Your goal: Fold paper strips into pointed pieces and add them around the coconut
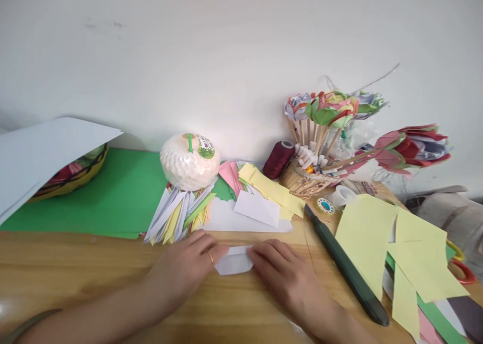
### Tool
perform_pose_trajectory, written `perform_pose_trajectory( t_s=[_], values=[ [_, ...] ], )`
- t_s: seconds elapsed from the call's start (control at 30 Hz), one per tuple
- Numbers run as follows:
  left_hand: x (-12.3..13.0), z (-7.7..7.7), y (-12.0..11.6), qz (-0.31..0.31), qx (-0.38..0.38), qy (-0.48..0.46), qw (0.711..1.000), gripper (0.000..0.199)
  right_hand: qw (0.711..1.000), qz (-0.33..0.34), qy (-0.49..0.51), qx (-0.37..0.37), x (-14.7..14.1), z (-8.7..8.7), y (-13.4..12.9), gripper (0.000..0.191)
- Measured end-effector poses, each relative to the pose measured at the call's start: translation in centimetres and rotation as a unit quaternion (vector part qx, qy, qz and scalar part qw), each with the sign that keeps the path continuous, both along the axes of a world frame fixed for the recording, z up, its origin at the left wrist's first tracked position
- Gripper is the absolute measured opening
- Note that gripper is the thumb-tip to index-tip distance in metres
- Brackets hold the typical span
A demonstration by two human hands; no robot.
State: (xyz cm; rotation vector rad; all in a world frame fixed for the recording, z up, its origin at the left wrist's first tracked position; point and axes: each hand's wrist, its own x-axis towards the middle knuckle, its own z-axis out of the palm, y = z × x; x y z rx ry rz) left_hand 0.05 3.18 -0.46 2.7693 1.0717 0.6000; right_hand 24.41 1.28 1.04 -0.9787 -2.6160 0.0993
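A small piece of white paper (234, 263) lies on the wooden table between my two hands, with a folded strip along its far edge. My left hand (192, 258), with a ring on one finger, pinches the paper's left end. At its right end, the thumb and fingers of my right hand (281, 266) close on the paper too. Just beyond my hands are a bundle of folded paper strips (175, 213) and a loose white paper rectangle (257, 208).
A green utility knife (347, 266) lies to the right, beside cut yellow paper (368, 233). Behind stand a wrapped white coconut (190, 163), a maroon thread spool (278, 160) and a basket (302, 180) of paper flowers. Green sheets (124, 198) and a white stack (49, 148) occupy the left.
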Motion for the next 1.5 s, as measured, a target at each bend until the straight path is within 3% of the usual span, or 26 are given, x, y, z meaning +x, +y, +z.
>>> perform_pose_trajectory(
  t_s=[0.23, 0.43, 0.57, 0.73, 1.03, 1.27, 1.5],
  values=[
    [0.2, -0.6, -0.3, -0.036, 0.095, 0.008, 0.995, 0.031, 0.999, 0.021, -0.021, 0.036, 0.1, 0.1, -0.1, 0.033],
    [-0.1, -0.2, 0.0, -0.062, 0.012, -0.029, 0.998, 0.025, 0.999, 0.0, 0.042, -0.03, -0.1, -0.4, 0.1, 0.022],
    [-0.4, 0.5, 0.4, -0.043, -0.072, -0.051, 0.995, 0.022, 0.995, -0.013, 0.096, -0.031, -0.4, -0.6, 0.2, 0.011],
    [-0.4, 0.9, 0.4, -0.048, -0.129, -0.051, 0.989, 0.006, 0.992, -0.028, 0.115, -0.053, -0.6, -0.6, 0.3, 0.013],
    [0.1, 0.5, -0.2, -0.012, -0.095, -0.127, 0.987, 0.015, 0.979, -0.073, 0.143, -0.127, -1.2, -0.2, 0.6, 0.014],
    [0.7, 0.4, -0.3, 0.049, -0.121, -0.165, 0.978, 0.014, 0.967, -0.1, 0.174, -0.157, -1.2, -0.8, 0.4, 0.013],
    [0.8, 0.6, -0.4, 0.069, -0.153, -0.158, 0.973, 0.015, 0.967, -0.119, 0.161, -0.155, -1.1, -1.3, 0.5, 0.011]
  ],
)
